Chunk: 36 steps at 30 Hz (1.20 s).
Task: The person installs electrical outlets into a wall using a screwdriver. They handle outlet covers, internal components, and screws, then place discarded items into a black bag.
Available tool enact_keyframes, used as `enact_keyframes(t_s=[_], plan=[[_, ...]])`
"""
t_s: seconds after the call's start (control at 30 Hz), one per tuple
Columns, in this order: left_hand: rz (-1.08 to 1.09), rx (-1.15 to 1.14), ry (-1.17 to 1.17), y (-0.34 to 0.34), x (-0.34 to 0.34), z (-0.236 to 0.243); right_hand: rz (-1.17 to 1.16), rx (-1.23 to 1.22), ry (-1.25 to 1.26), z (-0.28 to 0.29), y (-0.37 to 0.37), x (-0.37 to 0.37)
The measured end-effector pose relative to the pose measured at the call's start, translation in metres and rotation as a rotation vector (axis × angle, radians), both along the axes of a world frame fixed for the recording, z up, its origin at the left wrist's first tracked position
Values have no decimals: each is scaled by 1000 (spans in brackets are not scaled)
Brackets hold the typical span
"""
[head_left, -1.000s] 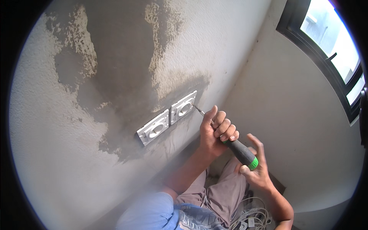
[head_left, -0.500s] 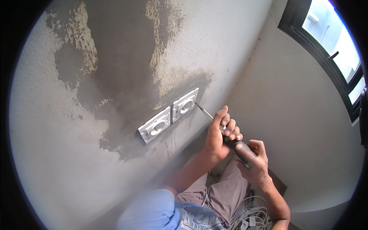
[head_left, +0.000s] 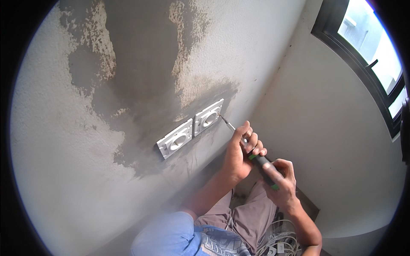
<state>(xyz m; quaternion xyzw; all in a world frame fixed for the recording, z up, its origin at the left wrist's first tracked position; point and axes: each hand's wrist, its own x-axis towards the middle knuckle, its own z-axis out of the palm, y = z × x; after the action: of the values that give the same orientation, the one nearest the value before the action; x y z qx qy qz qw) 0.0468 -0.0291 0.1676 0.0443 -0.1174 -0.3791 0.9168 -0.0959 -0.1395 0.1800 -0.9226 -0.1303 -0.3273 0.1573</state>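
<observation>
Both of my hands are on a long screwdriver [head_left: 261,161] with a black and green handle. My left hand [head_left: 245,147] curls around its shaft and the front of the handle. Farther back, my right hand [head_left: 282,181] is closed on the rear of the handle. The screwdriver's tip meets the right edge of the right white wall socket [head_left: 208,119], at a screw spot too small to make out. Just left of it sits a second white socket [head_left: 176,141]. Neither socket has an outer cover frame, and both are set in grey plaster.
Rough grey plaster [head_left: 141,55] patches the white wall around the sockets. A dark-framed window [head_left: 341,47] is in the adjoining wall at the upper right. Coiled white cables [head_left: 284,239] lie beside my legs, at the lower right.
The sockets and wall have shifted slightly rightward in view. My hands keep their hold on the screwdriver, and its tip stays at the right socket's edge.
</observation>
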Motion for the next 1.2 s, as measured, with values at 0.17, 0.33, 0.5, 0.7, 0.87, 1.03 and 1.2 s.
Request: enact_keyframes(t_s=[0.17,0.33,0.5,0.7,0.87,1.03,1.2], plan=[[-49,-312,-149,-14,14,-24,189,1429,375,-5,19,-8],[176,-50,-109,-16,14,-8,-52,260,-83,2,5,6],[-163,41,115,0,-7,13,-86,-26,-169,-5,1,2],[-116,-339,-133,-29,10,-20,-196,886,47,-24,13,-4],[128,28,-419,-31,10,-21,-94,608,-388,-19,20,17],[0,435,-699,18,16,-15,-92,660,-469,-14,35,18],[131,402,-769,22,22,-27,-278,1062,-113,-19,37,5]])
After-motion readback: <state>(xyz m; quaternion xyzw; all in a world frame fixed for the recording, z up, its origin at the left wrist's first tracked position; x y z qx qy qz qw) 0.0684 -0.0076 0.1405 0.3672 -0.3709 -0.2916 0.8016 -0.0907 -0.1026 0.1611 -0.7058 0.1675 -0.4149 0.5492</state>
